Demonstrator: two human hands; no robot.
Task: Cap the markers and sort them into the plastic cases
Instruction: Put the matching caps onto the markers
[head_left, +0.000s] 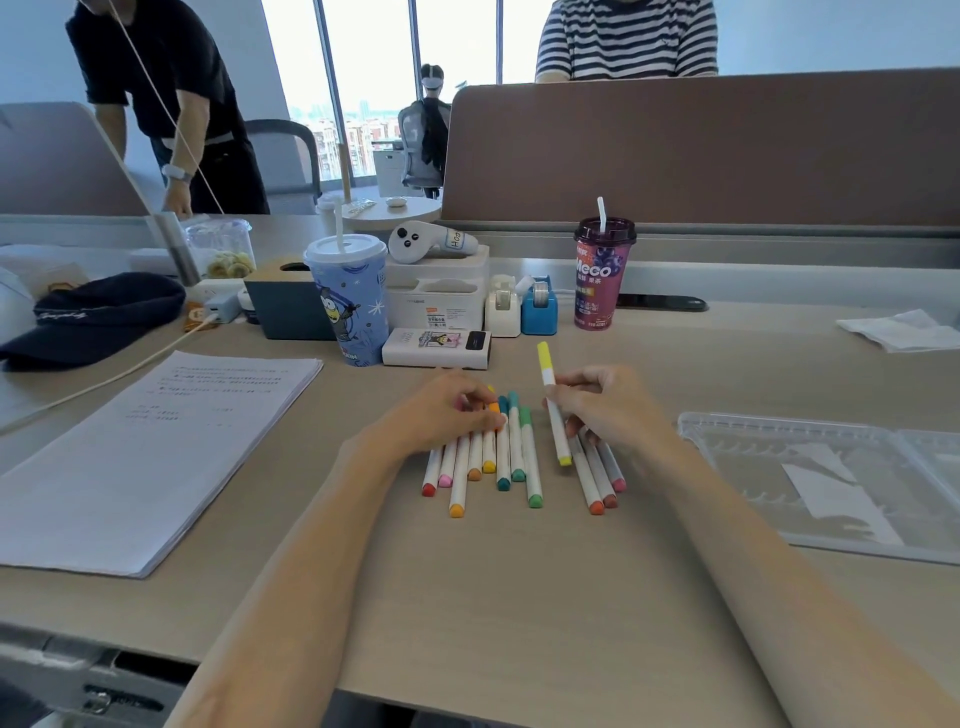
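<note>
Viewing the head camera feed remotely, I record the right hand (610, 410) pinching a yellow marker (555, 415) at mid-barrel between thumb and fingers, with its yellow cap pointing away from me. 3 markers (597, 480) lie on the desk (519, 597) partly under that hand, their coloured ends toward me. The left hand (441, 413) rests on the far ends of a row of 8 markers (485, 457) lying side by side, just left of the yellow marker. Its fingers are bent over an orange cap (492, 406), and I cannot tell whether they grip it. A clear plastic case (779, 441) lies flat on the desk to the right, apart from all the markers.
</note>
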